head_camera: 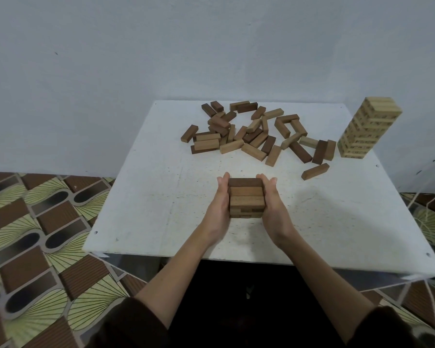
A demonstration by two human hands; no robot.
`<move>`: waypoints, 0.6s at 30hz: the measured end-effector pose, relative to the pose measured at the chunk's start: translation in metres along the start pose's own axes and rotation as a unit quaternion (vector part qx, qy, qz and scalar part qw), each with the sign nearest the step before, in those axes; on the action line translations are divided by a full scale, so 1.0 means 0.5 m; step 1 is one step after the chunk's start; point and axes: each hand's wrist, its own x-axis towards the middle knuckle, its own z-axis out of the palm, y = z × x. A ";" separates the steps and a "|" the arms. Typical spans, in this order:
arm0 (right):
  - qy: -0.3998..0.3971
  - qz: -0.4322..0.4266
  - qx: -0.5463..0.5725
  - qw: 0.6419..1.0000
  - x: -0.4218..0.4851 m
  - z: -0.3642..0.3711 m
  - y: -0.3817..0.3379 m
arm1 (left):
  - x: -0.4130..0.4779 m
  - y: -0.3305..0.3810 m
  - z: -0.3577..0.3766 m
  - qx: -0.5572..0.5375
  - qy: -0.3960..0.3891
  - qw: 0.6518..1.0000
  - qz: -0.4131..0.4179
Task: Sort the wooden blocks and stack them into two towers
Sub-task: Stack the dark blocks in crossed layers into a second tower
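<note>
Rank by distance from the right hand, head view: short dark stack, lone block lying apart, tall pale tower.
1. Short dark stack: touching the right hand, on its left.
2. Lone block: farther back, to the right.
3. Tall pale tower: far right, at the back.

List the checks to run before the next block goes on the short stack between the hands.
1. Short stack squared: ok, its sides look roughly flush.
2. Top layer full: ok, three blocks lie side by side.
3. Hands free: not ok, left hand and right hand press flat on the stack's sides.
4. Loose blocks reachable: probably ok, heaped behind the stack on the table.
5. Pale tower plumb: cannot tell, the wide lens bends it.
</note>
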 end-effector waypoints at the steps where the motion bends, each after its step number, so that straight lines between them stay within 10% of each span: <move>1: 0.000 0.004 0.009 1.000 0.001 0.000 0.001 | -0.006 0.000 0.003 -0.024 -0.007 1.000 -0.017; 18: 0.018 0.016 0.034 0.999 0.000 0.005 0.002 | -0.001 0.001 -0.001 -0.028 -0.018 0.999 -0.022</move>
